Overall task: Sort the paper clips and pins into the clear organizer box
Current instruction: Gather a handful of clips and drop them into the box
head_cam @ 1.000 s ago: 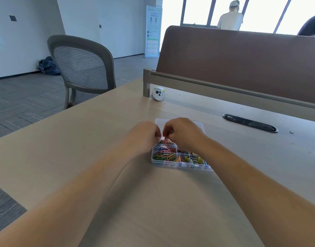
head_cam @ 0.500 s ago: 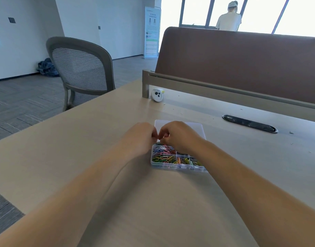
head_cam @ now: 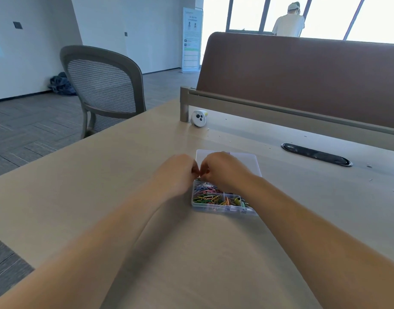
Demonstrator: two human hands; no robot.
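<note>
A clear organizer box [head_cam: 222, 210] lies on the beige desk, its lid [head_cam: 247, 161] folded flat behind it. The near-left compartments hold several colourful paper clips [head_cam: 206, 197]. A compartment to their right holds mixed small pieces, among them a yellow-green one [head_cam: 236, 200]. My left hand [head_cam: 178, 172] and my right hand [head_cam: 222, 170] meet fingertip to fingertip above the box's far left corner. Both have curled fingers and pinch a small thin clip [head_cam: 198, 178] between them. My right hand and wrist hide the far compartments.
A white round gadget [head_cam: 198, 118] sits by the post of the brown desk divider [head_cam: 303, 85]. A black cable slot [head_cam: 316, 154] lies at right. A grey mesh chair [head_cam: 102, 85] stands past the desk's left edge. A person [head_cam: 288, 21] stands at the windows.
Both hands stay pressed together over the box's far left corner, working the small clip with tiny finger movements. My head has shifted slightly.
</note>
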